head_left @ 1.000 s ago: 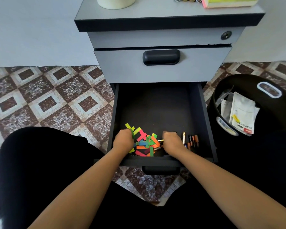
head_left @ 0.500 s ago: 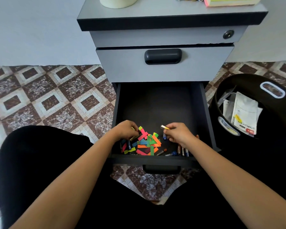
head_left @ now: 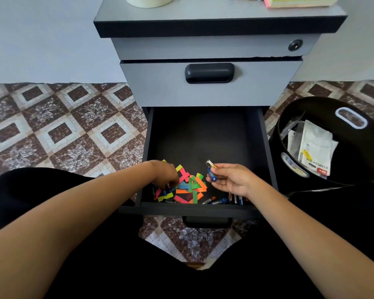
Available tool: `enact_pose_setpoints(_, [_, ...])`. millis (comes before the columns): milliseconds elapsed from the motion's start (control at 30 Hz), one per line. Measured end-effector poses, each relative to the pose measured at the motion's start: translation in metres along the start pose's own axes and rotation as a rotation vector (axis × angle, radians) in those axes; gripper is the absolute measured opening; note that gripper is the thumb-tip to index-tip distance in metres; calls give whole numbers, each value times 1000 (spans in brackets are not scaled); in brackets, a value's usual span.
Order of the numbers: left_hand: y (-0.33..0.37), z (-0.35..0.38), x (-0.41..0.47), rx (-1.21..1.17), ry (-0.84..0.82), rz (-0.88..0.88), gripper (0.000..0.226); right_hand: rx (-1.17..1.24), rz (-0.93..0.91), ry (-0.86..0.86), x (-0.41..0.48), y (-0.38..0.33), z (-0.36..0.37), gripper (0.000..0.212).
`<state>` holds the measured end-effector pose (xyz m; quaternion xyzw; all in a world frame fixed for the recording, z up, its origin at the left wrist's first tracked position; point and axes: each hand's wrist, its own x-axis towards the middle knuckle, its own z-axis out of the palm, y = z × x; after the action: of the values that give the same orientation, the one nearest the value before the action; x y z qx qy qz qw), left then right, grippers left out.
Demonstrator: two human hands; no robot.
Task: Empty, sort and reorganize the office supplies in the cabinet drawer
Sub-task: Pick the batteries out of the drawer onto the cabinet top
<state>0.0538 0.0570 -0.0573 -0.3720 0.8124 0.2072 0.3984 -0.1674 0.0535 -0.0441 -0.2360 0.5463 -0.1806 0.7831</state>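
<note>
**Batteries lifted over the open bottom drawer**

The dark bottom drawer (head_left: 203, 137) of the grey metal cabinet (head_left: 209, 93) is seen pulled out, with its contents gathered at the front edge. A pile of bright paper strips in pink, green, orange, blue and yellow (head_left: 191, 187) lies at the front centre of the drawer floor. Several loose cylindrical cells (head_left: 226, 200) are lined up at the front right, just beside the pile and partly hidden under the right wrist.

Two cylindrical batteries (head_left: 212, 174), one gold-tipped and one blue, are pinched between the thumb and fingertips of the right hand (head_left: 231, 180), which is held palm-up above the strips. The left hand (head_left: 164, 173) is lowered to the left edge of the pile with its fingers curled downward; whether anything is gripped there cannot be told. The two hands are kept apart, with the strips between them.

A round black bin (head_left: 358, 152) stands on the patterned brown and cream floor tiles (head_left: 63, 130) to the right of the cabinet, and white stapler packaging (head_left: 315, 152) is seen inside it.
</note>
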Motion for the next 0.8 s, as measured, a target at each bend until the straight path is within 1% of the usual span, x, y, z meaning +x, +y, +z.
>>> enact_pose_setpoints(167, [-3,5,-3,210,-20,93,33,-10,-12,20,0,0,2,12])
enact_pose_setpoints(267, [-2,9,-7,308,-19,133,27,21,3,37,0,0,3,16])
enact_pose_setpoints(367, [0,10,-9,362,-3,137,24,61,38,50,0,0,2,12])
enact_pose_setpoints(433, [0,9,-10,340,10,106,23,74,61,49,-1,0,2,8])
enact_pose_setpoints(500, [0,8,-12,236,67,52,22,81,71,46,-3,0,3,7])
enact_pose_setpoints(533, [1,7,-14,141,113,23,24,90,71,43,-5,-1,4,6])
enact_pose_setpoints(700, [6,-5,-25,-527,476,-89,27,144,58,32,-10,-5,8,6])
enact_pose_setpoints(800, [14,-18,-32,-864,618,-145,22,195,38,6,-16,-10,12,7])
